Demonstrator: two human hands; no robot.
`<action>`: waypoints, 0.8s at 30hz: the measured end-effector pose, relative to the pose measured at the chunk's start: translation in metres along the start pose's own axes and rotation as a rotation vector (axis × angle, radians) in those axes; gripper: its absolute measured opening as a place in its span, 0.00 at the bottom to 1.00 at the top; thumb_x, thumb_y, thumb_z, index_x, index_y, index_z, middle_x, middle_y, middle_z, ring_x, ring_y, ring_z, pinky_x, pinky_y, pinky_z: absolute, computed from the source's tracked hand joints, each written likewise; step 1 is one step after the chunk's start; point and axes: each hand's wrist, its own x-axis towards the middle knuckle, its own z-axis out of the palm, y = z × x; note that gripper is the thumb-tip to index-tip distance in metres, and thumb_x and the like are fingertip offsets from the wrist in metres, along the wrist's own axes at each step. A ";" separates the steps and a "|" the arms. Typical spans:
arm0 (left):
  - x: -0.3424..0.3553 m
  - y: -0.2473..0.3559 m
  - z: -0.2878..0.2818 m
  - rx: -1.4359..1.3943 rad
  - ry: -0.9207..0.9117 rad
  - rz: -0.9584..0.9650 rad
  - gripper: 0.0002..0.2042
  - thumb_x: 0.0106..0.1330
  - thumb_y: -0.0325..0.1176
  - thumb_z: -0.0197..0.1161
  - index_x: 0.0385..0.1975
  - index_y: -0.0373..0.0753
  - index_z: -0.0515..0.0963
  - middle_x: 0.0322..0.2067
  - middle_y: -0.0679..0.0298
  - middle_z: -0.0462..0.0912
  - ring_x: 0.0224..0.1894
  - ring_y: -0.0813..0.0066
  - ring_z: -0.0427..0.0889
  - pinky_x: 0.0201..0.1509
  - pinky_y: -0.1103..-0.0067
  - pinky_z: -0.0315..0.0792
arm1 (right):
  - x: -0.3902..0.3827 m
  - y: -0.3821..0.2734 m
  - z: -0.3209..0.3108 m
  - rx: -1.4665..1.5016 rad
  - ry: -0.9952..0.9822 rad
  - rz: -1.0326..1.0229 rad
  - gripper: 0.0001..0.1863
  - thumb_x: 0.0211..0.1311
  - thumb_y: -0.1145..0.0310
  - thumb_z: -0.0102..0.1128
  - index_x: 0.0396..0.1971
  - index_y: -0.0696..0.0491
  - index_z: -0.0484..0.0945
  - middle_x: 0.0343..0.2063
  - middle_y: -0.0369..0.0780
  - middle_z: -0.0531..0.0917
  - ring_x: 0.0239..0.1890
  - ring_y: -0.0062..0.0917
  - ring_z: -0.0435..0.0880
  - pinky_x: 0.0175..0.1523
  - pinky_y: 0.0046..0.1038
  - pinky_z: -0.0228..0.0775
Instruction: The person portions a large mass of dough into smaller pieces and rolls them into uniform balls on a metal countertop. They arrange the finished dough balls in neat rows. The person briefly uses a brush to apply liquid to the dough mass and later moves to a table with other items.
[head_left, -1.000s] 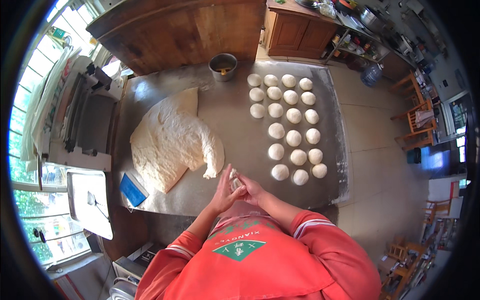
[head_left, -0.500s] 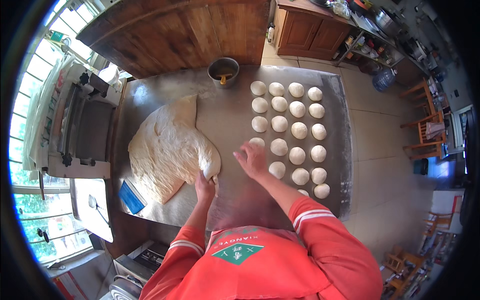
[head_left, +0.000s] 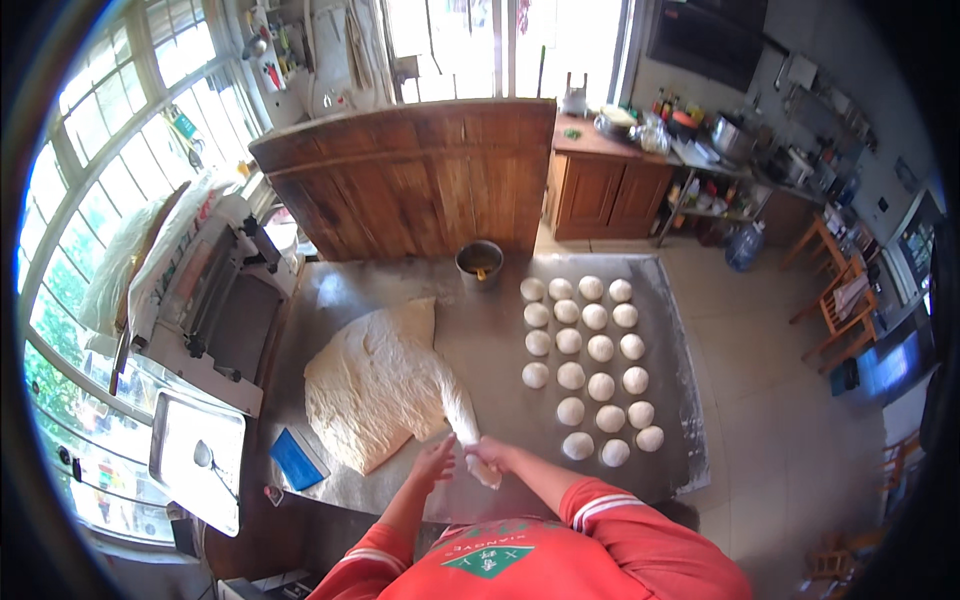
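A large slab of soft pale dough (head_left: 375, 385) lies on the left half of the metal worktop, drawn out at its near right corner into a narrow tail. My right hand (head_left: 492, 456) is closed round that tail, and its end hangs out below the fingers. Just left of it is my left hand (head_left: 434, 464), fingers apart and holding nothing, close beside the dough. Smooth round dough balls (head_left: 601, 387) stand in rows on the right side of the worktop.
A metal pot (head_left: 479, 262) with a yellow-handled tool stands at the worktop's far edge, before a wooden panel (head_left: 400, 190). A blue scraper (head_left: 297, 459) lies at the near left. Beyond the left edge are a roller machine (head_left: 215, 310) and a metal tray (head_left: 198, 455) holding a ladle.
My right hand has come left from the dough balls and taken hold of the dough's tail. My left hand has let go of it. The tail is longer, and the view has tilted up.
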 end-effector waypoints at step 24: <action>-0.096 -0.016 0.054 0.528 -0.233 0.709 0.26 0.61 0.52 0.64 0.46 0.33 0.73 0.36 0.44 0.81 0.40 0.46 0.83 0.45 0.59 0.75 | -0.155 -0.009 0.057 -0.200 0.906 -0.494 0.27 0.64 0.44 0.57 0.30 0.59 0.78 0.28 0.47 0.84 0.33 0.40 0.84 0.43 0.40 0.75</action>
